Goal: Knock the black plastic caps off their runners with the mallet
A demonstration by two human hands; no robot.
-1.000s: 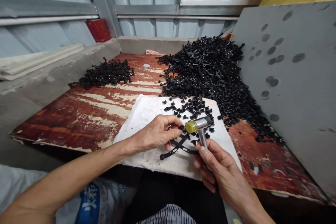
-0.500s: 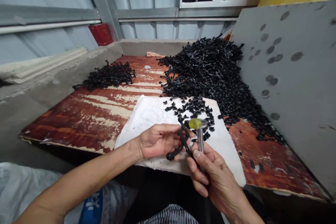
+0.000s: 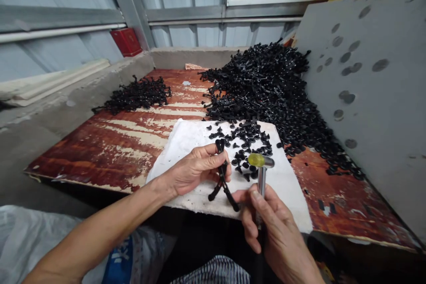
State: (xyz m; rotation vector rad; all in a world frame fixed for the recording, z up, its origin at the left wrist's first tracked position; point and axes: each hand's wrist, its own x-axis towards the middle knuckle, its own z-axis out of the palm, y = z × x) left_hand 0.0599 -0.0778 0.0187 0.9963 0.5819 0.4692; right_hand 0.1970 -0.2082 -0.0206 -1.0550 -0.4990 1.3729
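Between its thumb and fingers, my left hand (image 3: 203, 166) pinches crossed black plastic strips (image 3: 221, 173) with knobbed ends, their lower ends spread apart. My right hand (image 3: 271, 222) is wrapped round the metal handle of a small mallet (image 3: 262, 162), whose head has a yellow face turned to the left. A finger of the right hand reaches close to the lower end of the strips; whether it touches cannot be made out. Beneath both hands lies a white cloth (image 3: 189, 142). Small black stud-like pieces (image 3: 246, 142) are scattered over its far part.
A large heap of black parts (image 3: 262, 84) covers the back right of the worn red board (image 3: 133, 137). A smaller pile (image 3: 140, 93) sits at the left. A grey spotted panel (image 3: 366, 75) stands along the right side. A red box (image 3: 126, 42) rests in the back corner.
My left hand has tilted the black strips more upright, and their knobbed upper ends now sit together. My right hand with the mallet has shifted slightly right and away from them.
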